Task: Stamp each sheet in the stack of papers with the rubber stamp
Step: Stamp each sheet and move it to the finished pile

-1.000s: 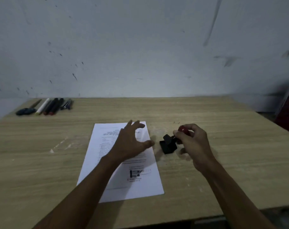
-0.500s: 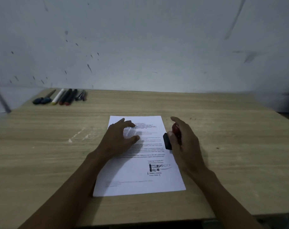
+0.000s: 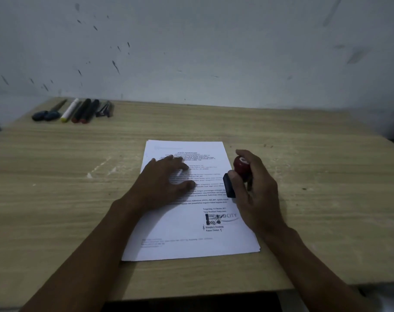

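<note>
- Head view: stack of papers [image 3: 182, 221] lies on the wooden table [image 3: 56, 188], under and between both hands.
- Top sheet is printed; heading reads "SURAT PERNYATAAN". Body text mostly too blurred to read.
- Near the right wrist, a signature block: a line that seems to start "Tangerang", a faint logo ending "CITY", and a dark mark with "000" legible.
- Left hand [image 3: 162, 183] rests flat on the sheet's upper left part, fingers spread and fairly straight, gripping nothing.
- Right hand [image 3: 256, 194] curls around the rubber stamp [image 3: 236, 174] at the stack's right edge; red knob up by the fingertips, black base toward the left hand.
- Whether the base touches the paper: cannot tell.
- Far beyond the left hand, a row of pens and markers [image 3: 79, 109] along the table's back edge.
</note>
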Demonstrator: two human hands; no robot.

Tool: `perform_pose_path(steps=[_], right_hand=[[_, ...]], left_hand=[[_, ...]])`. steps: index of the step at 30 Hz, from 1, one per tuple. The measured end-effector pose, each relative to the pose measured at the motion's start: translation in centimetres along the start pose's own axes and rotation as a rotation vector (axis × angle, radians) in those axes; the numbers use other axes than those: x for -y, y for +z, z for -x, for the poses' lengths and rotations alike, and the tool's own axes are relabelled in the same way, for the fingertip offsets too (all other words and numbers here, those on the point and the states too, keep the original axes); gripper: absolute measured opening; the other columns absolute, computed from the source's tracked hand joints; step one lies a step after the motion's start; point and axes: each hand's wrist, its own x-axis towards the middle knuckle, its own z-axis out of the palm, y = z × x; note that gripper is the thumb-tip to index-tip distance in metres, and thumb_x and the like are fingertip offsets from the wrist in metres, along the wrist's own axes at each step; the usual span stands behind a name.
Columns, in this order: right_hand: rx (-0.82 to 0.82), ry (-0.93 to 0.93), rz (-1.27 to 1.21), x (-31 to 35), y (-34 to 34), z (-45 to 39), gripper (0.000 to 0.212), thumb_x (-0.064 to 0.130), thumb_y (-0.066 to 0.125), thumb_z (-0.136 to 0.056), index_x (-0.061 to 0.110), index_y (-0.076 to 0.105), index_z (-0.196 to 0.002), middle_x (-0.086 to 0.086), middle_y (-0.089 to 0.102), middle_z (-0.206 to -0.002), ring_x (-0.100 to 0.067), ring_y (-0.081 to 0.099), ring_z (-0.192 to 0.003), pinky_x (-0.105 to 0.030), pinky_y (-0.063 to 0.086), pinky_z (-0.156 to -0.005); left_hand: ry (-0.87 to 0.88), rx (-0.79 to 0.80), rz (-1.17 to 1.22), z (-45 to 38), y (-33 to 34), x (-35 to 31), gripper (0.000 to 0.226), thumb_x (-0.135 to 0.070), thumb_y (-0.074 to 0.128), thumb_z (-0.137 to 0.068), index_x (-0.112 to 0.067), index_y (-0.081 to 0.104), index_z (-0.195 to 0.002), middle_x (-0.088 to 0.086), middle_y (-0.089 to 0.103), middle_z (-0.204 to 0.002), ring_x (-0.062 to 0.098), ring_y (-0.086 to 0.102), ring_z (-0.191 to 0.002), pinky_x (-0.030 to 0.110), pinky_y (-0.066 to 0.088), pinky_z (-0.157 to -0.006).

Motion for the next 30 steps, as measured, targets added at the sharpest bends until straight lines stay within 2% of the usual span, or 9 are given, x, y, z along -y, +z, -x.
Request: perform_pose_path(steps=[2, 4, 8, 12, 14, 17, 23, 30], right_hand=[[-0.026, 0.015, -0.022, 0.2, -0.3, 0.2, 0.037, 0.020, 0.056, -0.095, 0.011, 0.054, -0.132, 0.004, 0.061, -0.109, 0.003, 0.058, -0.093, -0.012, 0.046, -0.082], [-0.040, 0.037, -0.040, 0.4, -0.7, 0.6, 0.037, 0.020, 0.057, -0.095, 0.011, 0.055, -0.131, 0.007, 0.061, -0.105, 0.006, 0.058, -0.092, -0.007, 0.044, -0.079], [-0.036, 0.044, -0.099, 1.1, -1.4, 1.1, 0.034, 0.019, 0.060, -0.092, 0.017, 0.056, -0.125, 0.020, 0.061, -0.100, 0.000, 0.062, -0.088, -0.009, 0.047, -0.073], [0.014, -0.002, -0.047, 1.3, -1.6, 2.0, 0.035, 0.020, 0.063, -0.091, 0.014, 0.057, -0.125, 0.004, 0.063, -0.103, -0.006, 0.061, -0.088, -0.008, 0.045, -0.075], [0.036, -0.009, -0.027, 1.4, -1.5, 2.3, 0.037, 0.019, 0.064, -0.091, 0.010, 0.058, -0.126, -0.001, 0.063, -0.106, -0.001, 0.059, -0.091, -0.005, 0.043, -0.078], [0.058, -0.024, -0.008, 1.7, -1.3, 2.5, 0.036, 0.017, 0.064, -0.090, 0.006, 0.059, -0.124, 0.002, 0.064, -0.107, 0.008, 0.057, -0.092, -0.001, 0.040, -0.080], [0.092, -0.060, 0.019, 2.0, -1.2, 2.7, 0.036, 0.014, 0.064, -0.090, 0.002, 0.058, -0.124, 0.010, 0.057, -0.109, 0.019, 0.050, -0.093, 0.000, 0.038, -0.081], [0.115, -0.055, 0.013, 2.0, -1.1, 2.8, 0.035, 0.011, 0.066, -0.089, 0.002, 0.059, -0.122, 0.012, 0.056, -0.107, 0.015, 0.053, -0.098, -0.001, 0.038, -0.083]], left_hand=[[0.013, -0.008, 0.002, 0.0, 0.0, -0.1, 0.076, -0.077, 0.042, -0.063, -0.024, 0.064, -0.114, -0.006, 0.060, -0.131, 0.014, 0.039, -0.138, 0.043, 0.029, -0.112], [0.019, -0.001, -0.005, 0.0, -0.2, -0.2, 0.077, -0.077, 0.042, -0.063, -0.023, 0.065, -0.114, -0.005, 0.059, -0.133, 0.015, 0.040, -0.138, 0.044, 0.029, -0.112], [0.006, 0.007, -0.013, -0.5, -0.3, -0.1, 0.078, -0.078, 0.043, -0.061, -0.025, 0.065, -0.115, -0.006, 0.056, -0.137, 0.014, 0.040, -0.138, 0.043, 0.029, -0.112], [0.000, 0.011, 0.023, -0.6, 0.0, -0.1, 0.076, -0.077, 0.047, -0.061, -0.024, 0.066, -0.113, -0.005, 0.059, -0.133, 0.016, 0.044, -0.135, 0.046, 0.032, -0.111], [-0.005, 0.010, 0.019, -0.7, 0.0, -0.1, 0.073, -0.074, 0.053, -0.064, -0.023, 0.066, -0.114, -0.005, 0.058, -0.134, 0.016, 0.042, -0.136, 0.046, 0.031, -0.111], [0.007, -0.003, 0.019, -0.7, 0.1, 0.1, 0.064, -0.067, 0.058, -0.069, -0.022, 0.066, -0.113, -0.004, 0.060, -0.130, 0.018, 0.047, -0.132, 0.047, 0.034, -0.109], [0.008, 0.009, 0.019, -0.5, 0.1, 0.2, 0.077, -0.076, 0.046, -0.063, -0.021, 0.065, -0.113, -0.004, 0.061, -0.130, 0.018, 0.046, -0.133, 0.047, 0.033, -0.109], [-0.005, 0.021, 0.003, -0.6, 0.2, 0.4, 0.075, -0.077, 0.044, -0.063, -0.024, 0.064, -0.113, -0.004, 0.060, -0.131, 0.018, 0.049, -0.130, 0.047, 0.034, -0.108]])
